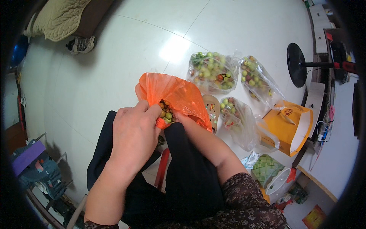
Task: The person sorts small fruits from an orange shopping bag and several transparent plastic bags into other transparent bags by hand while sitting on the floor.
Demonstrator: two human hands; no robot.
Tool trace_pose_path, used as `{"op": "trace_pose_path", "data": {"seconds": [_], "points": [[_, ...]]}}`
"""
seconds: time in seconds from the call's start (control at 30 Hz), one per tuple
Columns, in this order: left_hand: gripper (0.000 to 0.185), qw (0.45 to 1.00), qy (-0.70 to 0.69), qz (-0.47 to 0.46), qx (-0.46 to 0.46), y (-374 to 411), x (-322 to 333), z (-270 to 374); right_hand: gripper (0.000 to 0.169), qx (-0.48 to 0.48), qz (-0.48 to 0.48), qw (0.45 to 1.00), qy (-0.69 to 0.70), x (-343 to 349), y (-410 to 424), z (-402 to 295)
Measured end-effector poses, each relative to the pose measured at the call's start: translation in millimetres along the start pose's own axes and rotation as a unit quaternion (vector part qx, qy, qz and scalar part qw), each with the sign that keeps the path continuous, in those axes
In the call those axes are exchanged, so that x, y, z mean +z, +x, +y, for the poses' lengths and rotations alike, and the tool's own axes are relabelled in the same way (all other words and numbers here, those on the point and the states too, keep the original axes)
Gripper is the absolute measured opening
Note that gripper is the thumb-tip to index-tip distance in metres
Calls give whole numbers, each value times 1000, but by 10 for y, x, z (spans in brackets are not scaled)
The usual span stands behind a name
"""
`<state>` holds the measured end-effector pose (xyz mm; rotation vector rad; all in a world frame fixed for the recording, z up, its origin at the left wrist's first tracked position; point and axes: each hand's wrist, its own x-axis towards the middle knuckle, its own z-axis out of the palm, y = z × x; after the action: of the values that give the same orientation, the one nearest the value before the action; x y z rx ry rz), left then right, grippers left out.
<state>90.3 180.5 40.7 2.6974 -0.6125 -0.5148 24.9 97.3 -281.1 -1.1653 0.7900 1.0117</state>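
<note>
My left hand (137,126) grips the rim of an orange plastic bag (177,88) in front of my knees. Small round green and brown fruits (167,114) show in its mouth. My right hand (179,117) reaches into the bag beside them; its fingers are hidden by the plastic and the fruit. Beyond the bag stand clear plastic bags of similar green and reddish fruit: a wide one (211,70), a long one (257,77) and a partly filled one (234,114). A brown clog (211,111) is on my foot, just right of the orange bag.
At the right lies a yellow paper bag (277,128), with a green patterned bin (267,169) nearer me. A round black stand base (296,65) is by the drawers (319,25). Shoes (81,45) lie at the upper left, and a chair with folded cloth (43,171) stands lower left.
</note>
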Motion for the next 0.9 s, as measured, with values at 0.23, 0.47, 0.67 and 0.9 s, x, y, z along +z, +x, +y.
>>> {"op": "trace_pose_path", "data": {"seconds": [0.23,0.47,0.67,0.9], "points": [[15,1000,2,-6,-15,-5,-22,-55,28,23,-79,946,314,-506,-359,-19],[17,999,41,9,-16,19,39,-74,22,-157,-263,835,457,-628,-1534,-212],[14,999,46,-22,-9,72,106,0,31,-285,-255,795,471,-756,-2203,-123],[15,993,102,-53,13,188,261,228,37,-387,-103,803,441,-994,-3103,242]]}}
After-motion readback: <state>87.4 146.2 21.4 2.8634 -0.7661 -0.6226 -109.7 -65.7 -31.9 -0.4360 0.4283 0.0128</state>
